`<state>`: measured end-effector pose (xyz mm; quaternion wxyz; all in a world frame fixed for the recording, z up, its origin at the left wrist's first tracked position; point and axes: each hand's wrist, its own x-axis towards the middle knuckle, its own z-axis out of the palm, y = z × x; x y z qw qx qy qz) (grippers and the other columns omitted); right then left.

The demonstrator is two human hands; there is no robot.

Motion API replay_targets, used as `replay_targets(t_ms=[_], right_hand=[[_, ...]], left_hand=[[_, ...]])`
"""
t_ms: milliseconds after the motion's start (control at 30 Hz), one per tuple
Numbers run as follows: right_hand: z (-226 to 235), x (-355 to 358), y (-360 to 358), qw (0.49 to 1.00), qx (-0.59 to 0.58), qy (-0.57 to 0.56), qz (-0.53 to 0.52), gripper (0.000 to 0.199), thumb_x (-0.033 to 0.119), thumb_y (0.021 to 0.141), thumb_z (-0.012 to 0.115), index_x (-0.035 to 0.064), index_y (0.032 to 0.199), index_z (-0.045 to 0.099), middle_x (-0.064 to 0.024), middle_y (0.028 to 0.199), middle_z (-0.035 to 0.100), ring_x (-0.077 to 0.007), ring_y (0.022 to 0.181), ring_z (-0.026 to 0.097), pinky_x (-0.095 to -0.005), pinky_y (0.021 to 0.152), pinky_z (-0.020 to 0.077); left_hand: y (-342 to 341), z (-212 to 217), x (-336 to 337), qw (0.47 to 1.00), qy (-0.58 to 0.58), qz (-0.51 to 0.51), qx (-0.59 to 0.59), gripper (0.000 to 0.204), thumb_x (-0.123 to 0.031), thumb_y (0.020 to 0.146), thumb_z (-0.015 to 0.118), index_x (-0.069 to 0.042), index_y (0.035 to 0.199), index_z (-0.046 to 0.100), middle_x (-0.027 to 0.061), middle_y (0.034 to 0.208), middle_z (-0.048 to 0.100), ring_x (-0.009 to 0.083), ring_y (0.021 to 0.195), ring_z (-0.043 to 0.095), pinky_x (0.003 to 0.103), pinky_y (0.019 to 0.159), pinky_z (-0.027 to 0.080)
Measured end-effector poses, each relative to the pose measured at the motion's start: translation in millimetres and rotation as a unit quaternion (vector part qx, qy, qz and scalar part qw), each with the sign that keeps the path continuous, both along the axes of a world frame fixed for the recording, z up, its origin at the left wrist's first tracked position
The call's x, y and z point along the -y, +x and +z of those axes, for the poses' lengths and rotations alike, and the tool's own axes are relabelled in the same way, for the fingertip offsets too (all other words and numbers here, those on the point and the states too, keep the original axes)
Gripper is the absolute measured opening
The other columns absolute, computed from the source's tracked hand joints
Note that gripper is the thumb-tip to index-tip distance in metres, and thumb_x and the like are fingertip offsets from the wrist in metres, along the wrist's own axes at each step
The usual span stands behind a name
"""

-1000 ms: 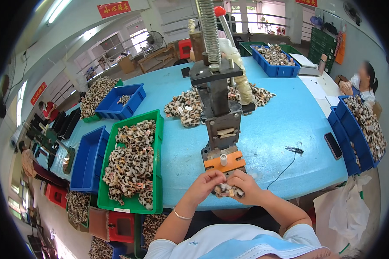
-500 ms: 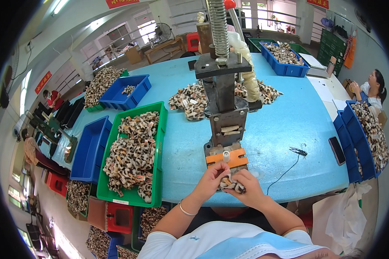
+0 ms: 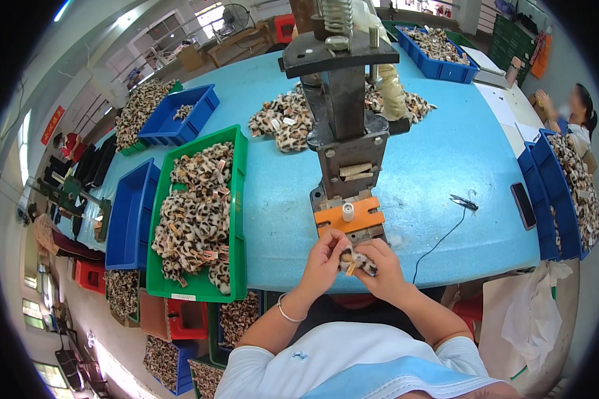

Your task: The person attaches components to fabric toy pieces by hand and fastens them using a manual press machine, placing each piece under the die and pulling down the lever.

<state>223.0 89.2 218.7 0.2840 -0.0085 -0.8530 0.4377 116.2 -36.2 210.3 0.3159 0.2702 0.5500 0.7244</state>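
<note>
Both hands on one leopard-print piece at the table's near edge, just below the press.

Left hand (image 3: pixel 325 258) and right hand (image 3: pixel 379 266) are curled closed around the same small leopard-print fabric piece (image 3: pixel 357 261), fingertips pinching it between them; a tan tag shows at its lower edge. It sits just in front of the orange plate (image 3: pixel 350 218) of the hand press (image 3: pixel 345 126), not yet on the white peg (image 3: pixel 347 211). Risk, as I judge it: the piece is small and largely covered by fingers, so it may seat crooked on the peg; fingertips are near the ram's path. Green tray (image 3: pixel 241 199) of similar pieces is on the left, and black snips (image 3: pixel 464 202) are well to the right.
</note>
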Motion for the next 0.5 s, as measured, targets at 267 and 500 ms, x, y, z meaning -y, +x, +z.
replay_targets(t_ms=[267, 500], right_hand=[[4, -4, -5, 0.996, -0.041, 0.081, -0.007, 0.033, 0.006, 0.064, 0.076, 0.0025, 0.093, 0.061, -0.0105, 0.092, 0.062, -0.0287, 0.077, 0.057, -0.0361, 0.065, 0.0475], [-2, -1, -9, 0.987, -0.076, 0.126, -0.068, 0.034, 0.002, 0.061, 0.072, 0.0025, 0.092, 0.06, -0.0108, 0.086, 0.062, -0.029, 0.072, 0.059, -0.0367, 0.061, 0.0468]], left_hand=[[-15, 17, 15, 0.992, 0.038, -0.087, 0.078, 0.02, -0.009, 0.087, 0.064, -0.005, 0.102, 0.052, -0.0002, 0.089, 0.054, 0.0071, 0.082, 0.052, 0.021, 0.074, 0.043], [-30, 13, 17, 0.982, -0.062, -0.173, 0.047, 0.036, 0.005, 0.069, 0.075, -0.004, 0.098, 0.056, 0.0009, 0.096, 0.053, 0.0099, 0.094, 0.055, 0.024, 0.084, 0.045]])
